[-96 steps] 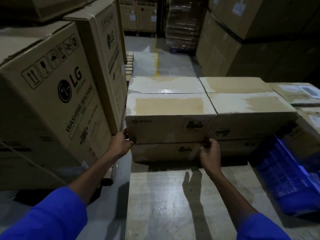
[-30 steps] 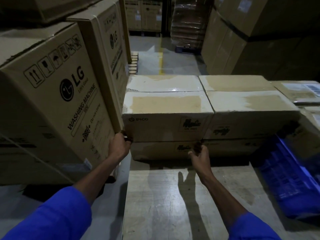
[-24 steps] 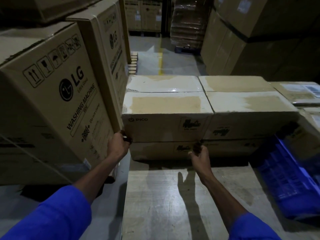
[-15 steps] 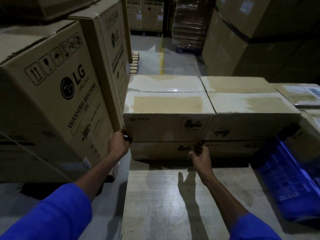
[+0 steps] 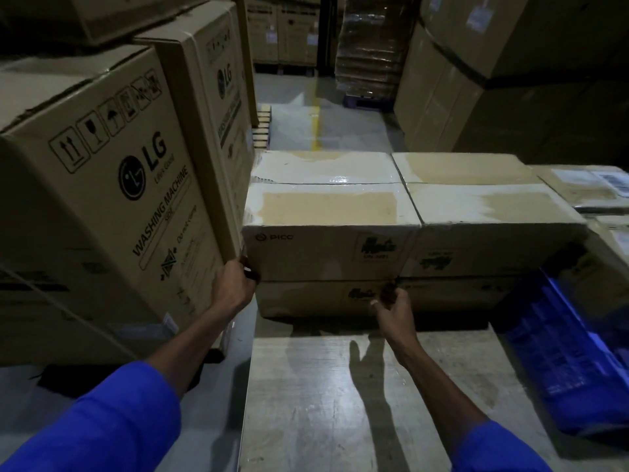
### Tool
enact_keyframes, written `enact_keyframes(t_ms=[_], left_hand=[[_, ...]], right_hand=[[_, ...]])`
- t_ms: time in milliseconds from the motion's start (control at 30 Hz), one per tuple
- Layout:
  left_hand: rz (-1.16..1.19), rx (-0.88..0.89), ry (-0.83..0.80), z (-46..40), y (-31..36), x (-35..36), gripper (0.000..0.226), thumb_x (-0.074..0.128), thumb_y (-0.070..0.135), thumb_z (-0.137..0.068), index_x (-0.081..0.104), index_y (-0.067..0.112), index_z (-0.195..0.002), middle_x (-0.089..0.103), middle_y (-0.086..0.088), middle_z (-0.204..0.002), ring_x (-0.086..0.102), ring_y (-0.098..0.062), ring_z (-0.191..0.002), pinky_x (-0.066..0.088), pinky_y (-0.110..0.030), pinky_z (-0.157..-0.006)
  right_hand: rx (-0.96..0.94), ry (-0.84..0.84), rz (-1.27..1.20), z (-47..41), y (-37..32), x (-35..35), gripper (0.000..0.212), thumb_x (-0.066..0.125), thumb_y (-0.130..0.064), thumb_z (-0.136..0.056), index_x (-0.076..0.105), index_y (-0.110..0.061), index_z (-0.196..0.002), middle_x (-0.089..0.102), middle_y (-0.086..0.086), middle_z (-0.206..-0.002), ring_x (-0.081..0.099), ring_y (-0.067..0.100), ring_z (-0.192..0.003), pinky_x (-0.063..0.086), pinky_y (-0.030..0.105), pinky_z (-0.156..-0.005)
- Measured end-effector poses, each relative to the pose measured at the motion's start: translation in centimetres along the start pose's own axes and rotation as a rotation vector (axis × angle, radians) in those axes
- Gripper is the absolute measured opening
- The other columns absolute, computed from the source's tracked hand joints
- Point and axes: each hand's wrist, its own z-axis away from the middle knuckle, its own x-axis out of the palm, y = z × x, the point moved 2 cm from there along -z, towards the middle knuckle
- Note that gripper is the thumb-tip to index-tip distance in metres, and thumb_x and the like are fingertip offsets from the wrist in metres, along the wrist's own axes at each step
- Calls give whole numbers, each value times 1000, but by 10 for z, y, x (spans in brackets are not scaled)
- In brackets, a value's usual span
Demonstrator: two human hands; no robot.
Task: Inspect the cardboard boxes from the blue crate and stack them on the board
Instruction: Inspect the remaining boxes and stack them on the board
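A taped cardboard box marked PICO (image 5: 326,229) sits on top of a lower box (image 5: 316,298) at the far end of the wooden board (image 5: 323,396). My left hand (image 5: 235,284) grips the top box's lower left corner. My right hand (image 5: 391,301) has its fingers curled at the seam under the top box's lower right corner. Another stacked box (image 5: 490,229) stands flush to the right, and two more box tops (image 5: 326,166) lie behind. The blue crate (image 5: 571,356) leans at the board's right side.
Tall LG washing-machine cartons (image 5: 102,206) stand close on the left, almost touching the stack. Large cartons (image 5: 493,80) rise at the back right. Labelled boxes (image 5: 592,189) lie at the far right. A floor aisle with a yellow line (image 5: 315,124) runs beyond.
My right hand slid left along the seam under the top box. The top box sits slightly further left. My left hand stays on the lower left corner.
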Motion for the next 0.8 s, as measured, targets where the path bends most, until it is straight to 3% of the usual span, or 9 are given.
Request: enact_keyframes(t_ms=[200, 300, 400, 533, 633, 700, 800], left_hand=[[-24, 2, -22, -3, -1, 1, 18, 68, 0, -86, 73, 3, -104, 71, -16, -92, 62, -30, -79, 43, -31, -62], [-27, 13, -44, -4, -2, 2, 23, 70, 3, -86, 73, 5, -108, 74, -17, -99, 67, -36, -90, 47, -32, -67], [-31, 20, -32, -3, -2, 5, 29, 70, 5, -87, 71, 8, -116, 75, -15, -106, 67, -36, -95, 47, -32, -69], [-32, 2, -12, 2, 1, 9, 27, 69, 8, -91, 68, 7, -118, 73, -13, -108, 66, -33, -97, 45, -33, -70], [-1, -10, -19, 4, 1, 9, 20, 68, 12, -91, 68, 8, -110, 73, -14, -101, 66, -33, -90, 54, -39, -72], [4, -13, -25, 6, 1, 9, 16, 68, 18, -91, 69, 10, -105, 72, -13, -95, 67, -33, -84, 58, -41, -71], [3, -7, -25, 10, 0, 12, 19, 67, 22, -93, 67, 11, -107, 71, -11, -97, 66, -32, -84, 48, -33, -63]], right_hand=[[-30, 26, 35, 1, -5, -6, 45, 64, -11, -100, 53, -9, -143, 58, 9, -138, 59, 26, -124, 51, 47, -105], [-192, 149, 107, 9, -19, -20, 24, 59, -1, -99, 67, -7, -121, 65, 9, -120, 63, 23, -108, 52, 37, -93], [-376, 258, 174, 16, -39, -35, 19, 60, 4, -96, 71, -8, -106, 62, 3, -108, 59, 17, -98, 48, 33, -89], [-553, 352, 223, 6, -58, -46, 23, 62, 8, -93, 68, -2, -113, 63, 13, -113, 59, 20, -101, 49, 31, -87], [-604, 352, 231, 2, -70, -51, 32, 61, 8, -93, 62, -3, -123, 56, 15, -119, 56, 17, -99, 48, 23, -81], [-607, 338, 214, 1, -75, -53, 38, 60, 7, -94, 58, -5, -130, 53, 12, -123, 56, 17, -98, 51, 28, -79], [-610, 327, 192, 2, -79, -56, 45, 60, 6, -93, 53, -5, -136, 52, 10, -124, 58, 19, -98, 51, 32, -79]])
